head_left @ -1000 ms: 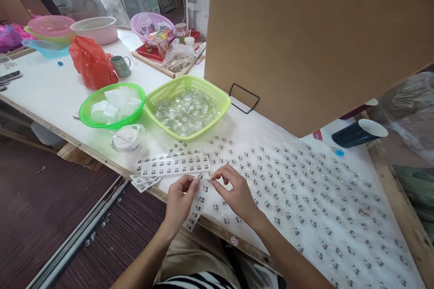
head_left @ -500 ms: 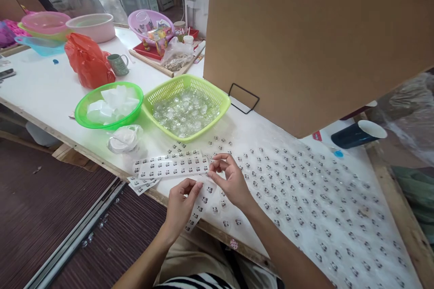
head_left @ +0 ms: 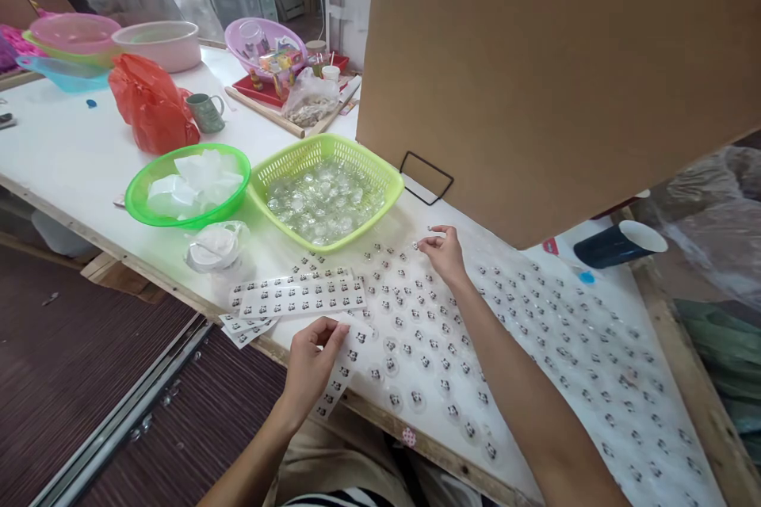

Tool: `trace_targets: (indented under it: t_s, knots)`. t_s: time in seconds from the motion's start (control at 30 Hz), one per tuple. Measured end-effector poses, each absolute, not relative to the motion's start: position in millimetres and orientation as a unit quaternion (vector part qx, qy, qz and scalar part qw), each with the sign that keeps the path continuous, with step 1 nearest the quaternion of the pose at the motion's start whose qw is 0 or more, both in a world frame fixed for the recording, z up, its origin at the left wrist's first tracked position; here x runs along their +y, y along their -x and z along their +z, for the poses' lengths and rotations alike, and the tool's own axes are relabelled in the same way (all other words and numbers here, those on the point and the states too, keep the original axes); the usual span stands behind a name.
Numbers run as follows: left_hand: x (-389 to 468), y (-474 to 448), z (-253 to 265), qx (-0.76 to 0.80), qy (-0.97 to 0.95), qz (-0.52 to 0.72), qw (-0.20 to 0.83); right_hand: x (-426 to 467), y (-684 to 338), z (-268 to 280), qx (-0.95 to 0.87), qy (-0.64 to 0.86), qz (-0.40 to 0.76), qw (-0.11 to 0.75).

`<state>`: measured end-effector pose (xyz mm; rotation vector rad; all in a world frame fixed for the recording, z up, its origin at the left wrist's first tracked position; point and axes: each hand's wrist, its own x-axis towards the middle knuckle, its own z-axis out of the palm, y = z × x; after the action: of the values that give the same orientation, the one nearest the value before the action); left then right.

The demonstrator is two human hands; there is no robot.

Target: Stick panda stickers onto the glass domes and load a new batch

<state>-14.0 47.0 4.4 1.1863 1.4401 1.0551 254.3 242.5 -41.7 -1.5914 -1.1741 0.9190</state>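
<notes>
My left hand [head_left: 314, 360] pinches a narrow white strip of panda stickers [head_left: 337, 384] at the table's front edge. Stretched out over the table, my right hand [head_left: 445, 255] has its fingers bent, with a small panda sticker [head_left: 414, 246] at the fingertips. Around and beneath that arm, many clear round discs bearing panda pictures [head_left: 416, 398] lie spread in rows. More sticker sheets [head_left: 303, 298] are stacked left of centre, beyond my left hand. A yellow-green basket [head_left: 324, 246] behind them holds clear rounded pieces [head_left: 326, 198].
A green bowl [head_left: 131, 202] with white scraps and a clear plastic bag [head_left: 215, 247] stand at left. Behind are a red bag [head_left: 151, 107], a mug [head_left: 205, 112] and basins [head_left: 158, 47]. A large cardboard sheet [head_left: 523, 79] rises at right, near a dark cup [head_left: 606, 244].
My right hand has moved away from the sticker strip, forward and right over the discs. The left hand keeps hold of the strip and has barely moved.
</notes>
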Motion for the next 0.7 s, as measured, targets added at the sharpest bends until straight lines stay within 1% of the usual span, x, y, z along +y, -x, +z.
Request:
trace_targets:
  t_s: [0.1, 0.3, 0.47, 0.7]
  knots:
    - [47, 16, 3, 0.595, -0.483, 0.431, 0.477, 247, -254, -50, -0.484, 0.666, 0.366, 0.435]
    - [48, 17, 1, 0.594, -0.484, 0.437, 0.471, 249, -255, -54, -0.505, 0.67, 0.349, 0.417]
    - [49, 15, 0, 0.594, -0.482, 0.436, 0.474, 247, -249, -51, -0.556, 0.678, 0.291, 0.382]
    - [48, 14, 3, 0.598, -0.482, 0.43, 0.474, 245, -240, -45, -0.628, 0.68, 0.219, 0.309]
